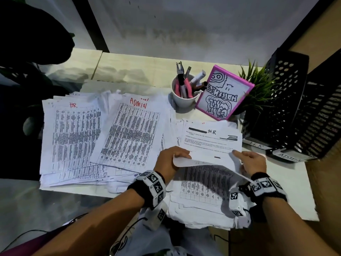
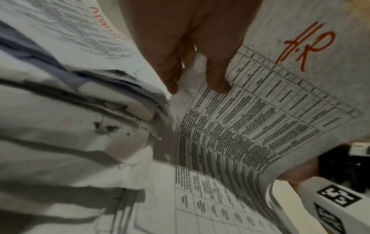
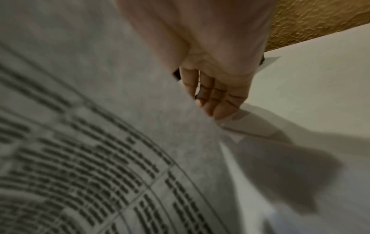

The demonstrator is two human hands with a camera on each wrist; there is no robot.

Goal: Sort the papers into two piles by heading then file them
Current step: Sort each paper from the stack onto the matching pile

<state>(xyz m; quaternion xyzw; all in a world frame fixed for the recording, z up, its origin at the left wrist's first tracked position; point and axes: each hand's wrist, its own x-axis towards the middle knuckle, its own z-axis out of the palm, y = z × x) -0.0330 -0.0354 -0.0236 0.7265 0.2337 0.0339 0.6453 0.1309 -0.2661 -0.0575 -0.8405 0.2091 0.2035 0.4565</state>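
Left hand [image 1: 168,159] pinching the near-left edge of a lifted sheet [image 1: 208,169], thumb above and fingers beneath; right hand [image 1: 253,162] gripping the same sheet at its right edge, index finger extended along the top; sheet curled upward, printed table facing down, red "H.R" heading legible in the left wrist view; beneath it, the unsorted stack [image 1: 201,202] at the near right of the counter [image 1: 287,183], topped farther back by a text page headed "H.R" [image 1: 212,139]; HR pile [image 1: 72,137] at far left, ADMIN pile [image 1: 131,133] just beside it, overlapping; white cup of pens [image 1: 183,93], pink-framed drawing [image 1: 224,95], potted plant [image 1: 258,89]; two black perforated file holders [image 1: 295,111] at right, labelled H.R and ADMIN
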